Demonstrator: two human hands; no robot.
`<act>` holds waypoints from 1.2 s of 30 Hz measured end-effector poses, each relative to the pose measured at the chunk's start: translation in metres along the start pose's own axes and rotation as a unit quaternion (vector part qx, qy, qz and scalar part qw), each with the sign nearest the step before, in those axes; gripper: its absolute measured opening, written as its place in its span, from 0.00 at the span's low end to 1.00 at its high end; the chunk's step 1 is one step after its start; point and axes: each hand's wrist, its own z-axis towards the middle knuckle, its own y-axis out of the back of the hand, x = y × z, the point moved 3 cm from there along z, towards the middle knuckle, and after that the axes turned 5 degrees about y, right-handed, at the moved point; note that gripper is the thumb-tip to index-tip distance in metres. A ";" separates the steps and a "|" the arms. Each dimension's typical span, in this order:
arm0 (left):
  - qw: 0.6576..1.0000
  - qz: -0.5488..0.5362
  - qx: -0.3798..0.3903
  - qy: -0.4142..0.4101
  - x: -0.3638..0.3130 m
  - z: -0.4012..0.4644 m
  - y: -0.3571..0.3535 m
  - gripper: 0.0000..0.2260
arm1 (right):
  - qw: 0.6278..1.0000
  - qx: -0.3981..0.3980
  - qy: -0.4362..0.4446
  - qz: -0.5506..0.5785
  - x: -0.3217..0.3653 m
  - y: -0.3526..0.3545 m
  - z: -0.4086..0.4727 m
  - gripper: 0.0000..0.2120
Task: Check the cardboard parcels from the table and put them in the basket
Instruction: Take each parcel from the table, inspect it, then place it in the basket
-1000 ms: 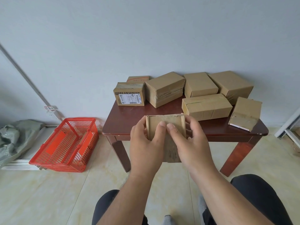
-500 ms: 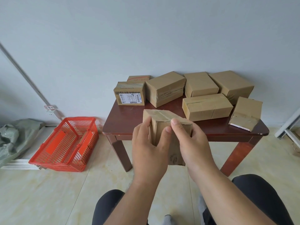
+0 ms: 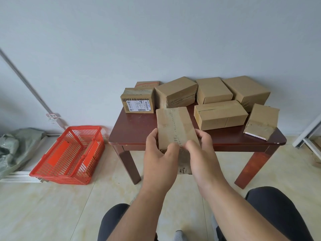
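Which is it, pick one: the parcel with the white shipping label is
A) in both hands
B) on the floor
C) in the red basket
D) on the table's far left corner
D: the labelled parcel stands on the table at its far left; the hands hold a plain taped parcel, and the basket shows no parcel.

A dark red wooden table point(image 3: 139, 131) stands just beyond the hands. On it lie seven cardboard parcels point(image 3: 220, 114), most of them behind and to the right (one carries a white label point(image 3: 138, 106)). On the tiled floor point(image 3: 52, 206), far left of the hands, sits a red basket point(image 3: 69, 153).
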 end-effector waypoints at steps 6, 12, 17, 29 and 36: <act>0.999 -0.017 -0.029 -0.012 0.004 0.001 0.001 0.20 | 1.000 -0.014 0.018 -0.019 0.001 -0.003 0.002 0.19; 0.999 -0.014 -0.034 -0.032 0.001 0.010 0.005 0.13 | 0.998 -0.020 0.043 -0.031 -0.005 -0.004 -0.008 0.19; 0.999 0.028 -0.010 -0.046 0.004 0.014 0.009 0.12 | 0.998 -0.019 0.059 -0.034 -0.007 -0.003 -0.008 0.20; 0.998 -0.004 -0.001 -0.063 0.006 0.004 0.007 0.21 | 0.997 -0.041 0.045 -0.043 -0.010 -0.001 0.003 0.14; 0.997 -0.002 -0.011 -0.074 0.001 0.014 0.012 0.10 | 0.993 -0.012 0.078 -0.087 -0.007 0.002 -0.002 0.20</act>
